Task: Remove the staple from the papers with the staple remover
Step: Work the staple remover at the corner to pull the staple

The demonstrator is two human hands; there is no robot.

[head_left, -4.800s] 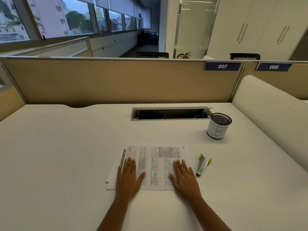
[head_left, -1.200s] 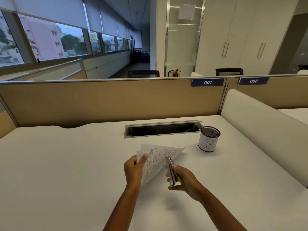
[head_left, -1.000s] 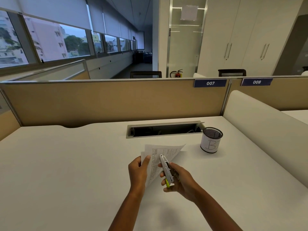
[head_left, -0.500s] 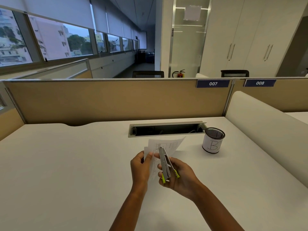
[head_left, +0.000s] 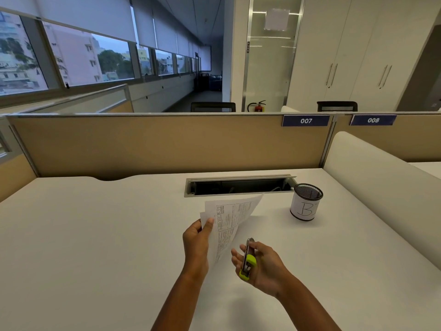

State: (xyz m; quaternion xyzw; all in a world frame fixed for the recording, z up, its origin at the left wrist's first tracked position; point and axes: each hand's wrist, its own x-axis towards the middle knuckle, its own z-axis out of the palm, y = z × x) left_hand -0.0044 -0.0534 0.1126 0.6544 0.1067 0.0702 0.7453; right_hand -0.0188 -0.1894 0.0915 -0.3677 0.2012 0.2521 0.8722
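**A:** Starting at the hands, what do we have?

**B:** We see the left hand (head_left: 196, 244) raised above the desk (head_left: 95, 235). It pinches the papers (head_left: 229, 218) by their left edge, with the thumb on the printed face and the fingers behind.

**A:** And how do the sheets lie?

**B:** They are lifted clear of the desk and tilted, with the printed side turned toward the right hand (head_left: 265, 268). Their far corner points toward the cable tray opening (head_left: 238, 186), and their lower edge drops between the two hands. The staple is too small for us to make out.

**A:** What about the right hand?

**B:** Its fingers and thumb are curled round the staple remover (head_left: 248, 259), a metal tool with lime-green grips. We see the tool roughly upright, metal tip up and green end down. It is just beside the lower right edge of the papers, but we cannot tell whether the two touch.

**A:** What lies further out?

**B:** To the right, beyond the hands, a black mesh pen cup (head_left: 305, 204) stands on the desk near the right end of the cable tray opening. It is wrapped in white paper with a handwritten "B". Behind the desk we see a tan partition (head_left: 167, 144) with blue labels, 007 (head_left: 305, 120) and 008 (head_left: 373, 120). Past it are a red fire extinguisher (head_left: 257, 106), white cabinets (head_left: 358, 56), and windows (head_left: 71, 58) along the left.
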